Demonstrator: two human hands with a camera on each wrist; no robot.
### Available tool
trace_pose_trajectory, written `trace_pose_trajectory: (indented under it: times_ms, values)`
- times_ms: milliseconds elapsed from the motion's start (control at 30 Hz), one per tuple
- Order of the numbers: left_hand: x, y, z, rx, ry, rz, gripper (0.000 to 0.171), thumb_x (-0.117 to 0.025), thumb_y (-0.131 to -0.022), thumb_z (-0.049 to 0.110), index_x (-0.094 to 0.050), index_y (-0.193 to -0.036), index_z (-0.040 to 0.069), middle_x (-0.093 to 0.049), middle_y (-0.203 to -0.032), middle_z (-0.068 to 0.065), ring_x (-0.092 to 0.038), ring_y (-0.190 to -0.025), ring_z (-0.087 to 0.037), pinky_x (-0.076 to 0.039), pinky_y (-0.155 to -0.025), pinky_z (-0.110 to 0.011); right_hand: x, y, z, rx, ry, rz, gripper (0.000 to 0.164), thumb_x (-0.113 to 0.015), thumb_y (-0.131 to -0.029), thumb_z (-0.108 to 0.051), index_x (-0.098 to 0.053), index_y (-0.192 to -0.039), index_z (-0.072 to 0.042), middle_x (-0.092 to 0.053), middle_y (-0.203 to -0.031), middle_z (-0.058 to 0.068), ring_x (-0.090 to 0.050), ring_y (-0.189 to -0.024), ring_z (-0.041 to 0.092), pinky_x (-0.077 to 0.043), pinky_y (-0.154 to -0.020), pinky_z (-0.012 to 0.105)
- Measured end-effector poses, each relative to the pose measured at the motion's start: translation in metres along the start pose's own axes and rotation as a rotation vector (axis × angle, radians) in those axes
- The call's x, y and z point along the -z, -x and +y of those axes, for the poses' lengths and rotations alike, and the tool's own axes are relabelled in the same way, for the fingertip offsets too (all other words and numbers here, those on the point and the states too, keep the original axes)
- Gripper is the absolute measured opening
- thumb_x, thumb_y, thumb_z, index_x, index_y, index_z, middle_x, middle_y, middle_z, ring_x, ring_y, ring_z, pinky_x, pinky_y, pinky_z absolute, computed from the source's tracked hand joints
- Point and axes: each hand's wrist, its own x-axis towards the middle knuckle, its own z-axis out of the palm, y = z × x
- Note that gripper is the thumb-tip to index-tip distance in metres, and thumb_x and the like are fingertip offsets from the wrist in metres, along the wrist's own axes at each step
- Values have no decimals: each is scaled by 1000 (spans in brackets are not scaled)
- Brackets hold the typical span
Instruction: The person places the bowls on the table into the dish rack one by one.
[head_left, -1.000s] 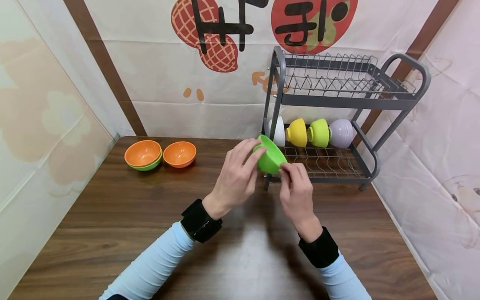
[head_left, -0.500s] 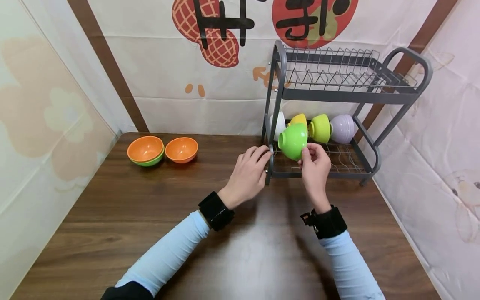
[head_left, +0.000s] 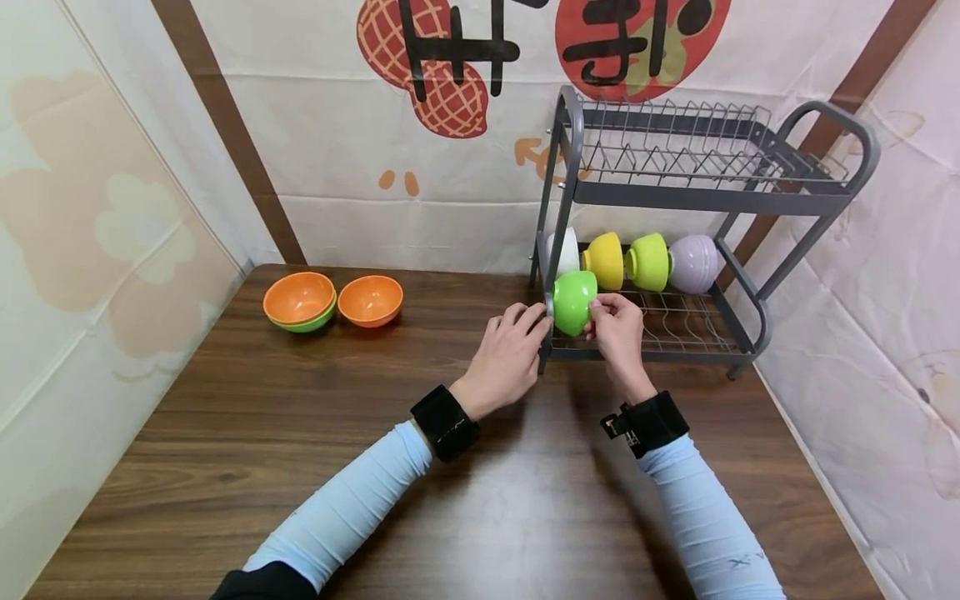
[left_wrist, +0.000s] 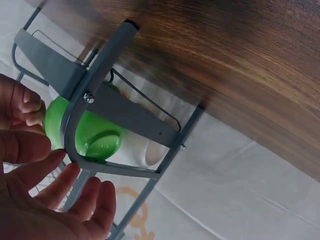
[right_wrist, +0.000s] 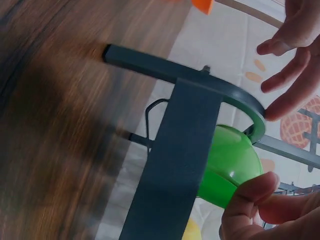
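Observation:
A bright green bowl [head_left: 574,302] stands on its side at the front left of the lower tier of a dark grey two-tier dish rack [head_left: 686,197]. My right hand [head_left: 621,333] pinches its rim between thumb and fingers, which the right wrist view shows close up. At the rack's front left post, my left hand [head_left: 504,358] rests its fingertips against the frame, fingers spread and relaxed. Through the side frame in the left wrist view, the bowl's base [left_wrist: 104,144] faces the rack's left end. Behind it, a white bowl [head_left: 567,252] is partly hidden.
Along the back of the lower tier, yellow [head_left: 604,260], lime [head_left: 648,262] and lilac [head_left: 693,263] bowls stand sideways. At the table's [head_left: 300,467] back left, an orange bowl [head_left: 298,297] is nested in a green one [head_left: 307,323], beside another orange bowl [head_left: 371,301].
The green bowl has gone from both hands, tilted in front of the rack, into the lower tier's front left, held by the right hand. My left hand has let go and moved to the rack post.

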Motion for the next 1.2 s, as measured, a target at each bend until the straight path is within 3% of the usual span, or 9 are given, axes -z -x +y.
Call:
trace_pose_trajectory:
  times_ms: [200,433,667,967,1200]
  values:
    - [0,0,0,-15,-5,9,42,-55,-102,11,-61,-144,10,-45,-156,-10,-43,-136,-32,-46,-99,-49,5,-8,-3,65,227,-61,22,-59,-107,-10,-71,-114,7,-68,-87,27,-66,-60,25,-55,-54,26]
    - [3,-2,-1,-10,-8,-6,42,-55,-103,13,-61,-145,9,-45,-156,-10,-44,-136,-34,-46,-99,-49,6,-13,-13,98,351,-116,19,-64,-104,-10,-72,-110,5,-72,-86,18,-71,-66,29,-58,-55,28]
    - [2,-1,0,2,-6,-34,44,-55,-104,15,-58,-148,11,-43,-159,-9,-43,-137,-32,-45,-101,-49,2,-9,-14,134,408,-176,14,-66,-103,-10,-71,-105,3,-70,-89,16,-71,-67,28,-62,-60,41]
    - [-2,4,1,6,0,-37,46,-58,-103,14,-57,-149,11,-42,-159,-9,-43,-137,-31,-46,-100,-48,-1,-1,-10,362,595,-137,13,-70,-98,-6,-74,-98,6,-72,-83,15,-71,-71,28,-59,-66,44]
    - [-1,1,1,-7,-8,-19,47,-56,-102,11,-57,-149,10,-42,-160,-9,-43,-137,-32,-46,-100,-48,-1,1,-23,439,756,-56,14,-73,-99,-15,-75,-98,-2,-71,-85,11,-68,-74,32,-54,-63,48]
